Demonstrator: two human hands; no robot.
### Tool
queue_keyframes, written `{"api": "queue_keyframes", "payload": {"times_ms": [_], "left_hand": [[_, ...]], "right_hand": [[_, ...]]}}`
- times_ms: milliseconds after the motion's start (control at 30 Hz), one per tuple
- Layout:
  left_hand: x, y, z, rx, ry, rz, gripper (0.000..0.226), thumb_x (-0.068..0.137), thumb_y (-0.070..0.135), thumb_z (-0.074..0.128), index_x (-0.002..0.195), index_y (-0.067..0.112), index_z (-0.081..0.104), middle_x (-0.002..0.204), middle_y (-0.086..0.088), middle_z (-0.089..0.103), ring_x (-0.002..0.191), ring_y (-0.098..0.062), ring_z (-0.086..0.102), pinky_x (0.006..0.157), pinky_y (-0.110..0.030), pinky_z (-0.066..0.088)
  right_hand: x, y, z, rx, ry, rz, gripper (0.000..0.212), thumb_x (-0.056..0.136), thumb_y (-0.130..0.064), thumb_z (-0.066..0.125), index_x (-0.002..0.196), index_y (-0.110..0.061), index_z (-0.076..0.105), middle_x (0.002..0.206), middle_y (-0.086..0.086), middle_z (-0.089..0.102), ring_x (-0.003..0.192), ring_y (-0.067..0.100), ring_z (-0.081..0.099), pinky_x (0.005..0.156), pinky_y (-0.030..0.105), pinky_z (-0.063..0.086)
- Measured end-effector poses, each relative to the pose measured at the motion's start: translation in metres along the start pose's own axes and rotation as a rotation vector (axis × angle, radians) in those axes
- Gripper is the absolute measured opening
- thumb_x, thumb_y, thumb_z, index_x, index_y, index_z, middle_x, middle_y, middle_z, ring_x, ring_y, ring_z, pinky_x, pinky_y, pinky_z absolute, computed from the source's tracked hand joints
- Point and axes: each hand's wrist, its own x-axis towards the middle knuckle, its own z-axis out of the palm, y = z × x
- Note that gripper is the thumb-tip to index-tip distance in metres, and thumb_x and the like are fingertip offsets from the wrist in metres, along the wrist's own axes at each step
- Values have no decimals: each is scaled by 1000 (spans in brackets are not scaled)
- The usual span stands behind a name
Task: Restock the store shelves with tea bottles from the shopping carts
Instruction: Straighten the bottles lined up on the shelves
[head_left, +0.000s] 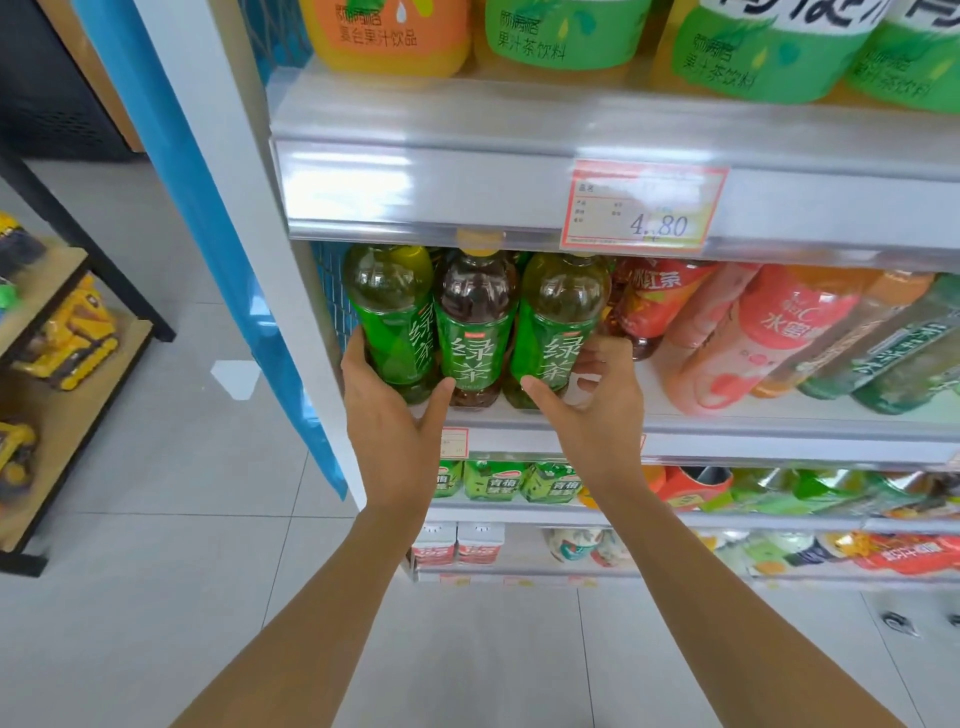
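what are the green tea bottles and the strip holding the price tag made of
The green tea bottles look like clear glossy plastic: liquid shows through the shoulders and highlights glint. The price strip seems to be clear shiny plastic, given its glare and the price tag visible behind it; its backing can't be told.
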Motion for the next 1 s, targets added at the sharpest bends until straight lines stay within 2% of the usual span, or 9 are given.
{"api": "queue_keyframes", "payload": {"times_ms": [233,367,467,533,600,700,767,833,1000], "left_hand": [[-2,8,3,13,7,12,87,77,27,81,144,6,29,138,-6,46,125,-20,50,100,-43,49],[-2,2,3,24,-11,41,88,79,28,80,145,5,27,140,-7,44,128,-22,48,102,-42,49],[-12,-8,1,69,-37,88,87,85,30,74,149,3,22,151,-13,33,140,-25,33,115,-20,27],[-32,-16,-5,131,-3,156,73,91,26,68,144,-3,28,149,-22,32,141,-27,28,115,-13,16],[-59,-30,-10,185,29,231,52,91,18,65,133,-2,41,137,-22,39,128,-28,34,111,-18,23],[-97,-65,-8,238,-35,235,43,88,11,66,125,6,45,129,-12,41,117,-28,38,102,-41,42],[-112,-89,-3,279,-102,171,48,86,15,68,127,9,43,131,-14,42,117,-30,40,95,-53,46],[-119,-109,6,329,-156,136,57,85,21,69,132,10,40,137,-17,40,122,-33,40,94,-58,47],[-120,-151,44,483,-218,257,87,83,46,70,147,10,24,155,-26,16,144,-45,20,111,-58,33]], "right_hand": [[0,0,2,-14,53,21,61,68,-35,86,109,-17,45,101,-3,60,90,9,55,75,22,44],[-3,1,4,11,38,8,61,71,-34,83,114,-18,43,110,-1,56,99,10,53,80,26,45],[-18,8,0,35,22,-30,64,76,-32,80,125,-17,42,119,-2,49,111,12,49,92,24,43],[-40,15,-6,67,55,-82,56,82,-27,76,127,-13,45,120,-2,50,113,14,51,94,24,43],[-70,30,-11,72,55,-143,42,86,-23,70,121,-12,51,114,-1,55,105,14,55,89,25,46],[-111,68,-10,32,-46,-115,33,88,-26,64,118,-21,52,107,-4,56,100,11,56,86,29,48],[-124,97,-5,-8,-94,-44,36,87,-25,63,119,-29,48,112,-6,54,106,11,55,89,36,49],[-126,122,-1,-78,-125,-26,43,87,-23,64,124,-30,45,121,-4,51,116,14,51,93,43,48],[-106,169,25,-234,-110,-121,68,85,-23,72,141,-18,35,152,4,25,143,19,25,111,46,37]]}}
